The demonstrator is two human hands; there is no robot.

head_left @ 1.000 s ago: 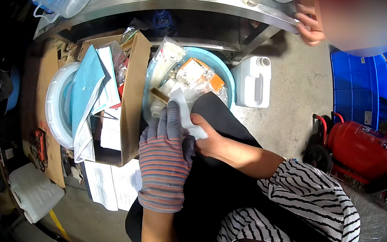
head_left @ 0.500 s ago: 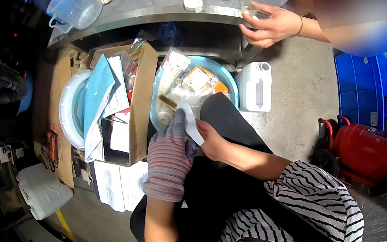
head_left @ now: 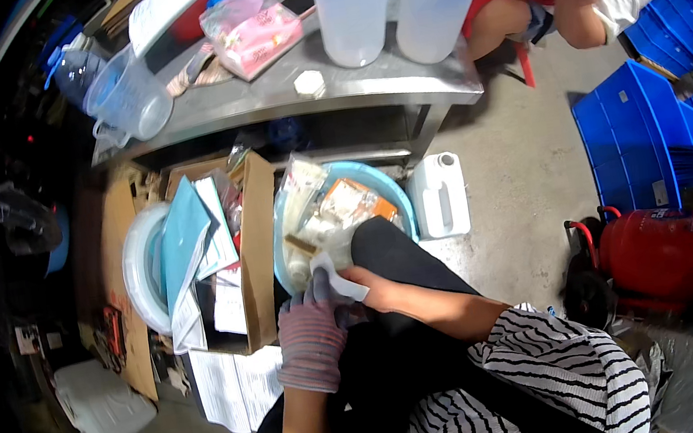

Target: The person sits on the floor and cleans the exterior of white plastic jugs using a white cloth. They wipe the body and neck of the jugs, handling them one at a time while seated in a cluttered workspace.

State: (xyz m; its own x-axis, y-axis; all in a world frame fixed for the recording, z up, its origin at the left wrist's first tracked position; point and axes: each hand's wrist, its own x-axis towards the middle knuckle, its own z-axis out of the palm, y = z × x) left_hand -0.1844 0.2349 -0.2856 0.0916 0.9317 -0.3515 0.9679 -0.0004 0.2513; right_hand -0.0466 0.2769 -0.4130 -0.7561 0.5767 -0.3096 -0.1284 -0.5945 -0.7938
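My left hand (head_left: 314,332) wears a pink and grey knit glove and rests over my black-trousered knee. My bare right hand (head_left: 367,286) meets it there and pinches a small white piece (head_left: 333,276), likely a second glove, that both hands grip. Just beyond the hands stands a light blue basin (head_left: 387,189) on the floor, filled with clear plastic packets (head_left: 337,209). My striped sleeve covers the right arm.
An open cardboard box (head_left: 258,247) with papers and a white ring sits left of the basin. A white jug (head_left: 439,194) stands to its right. A steel table (head_left: 346,88) carries two translucent bottles and a measuring jug. Another person sits beyond it. Blue crates and a red extinguisher lie to the right.
The view has tilted up, showing more of the tabletop. The other person's hand has left the table edge. My hands stay together on the white piece over my knee.
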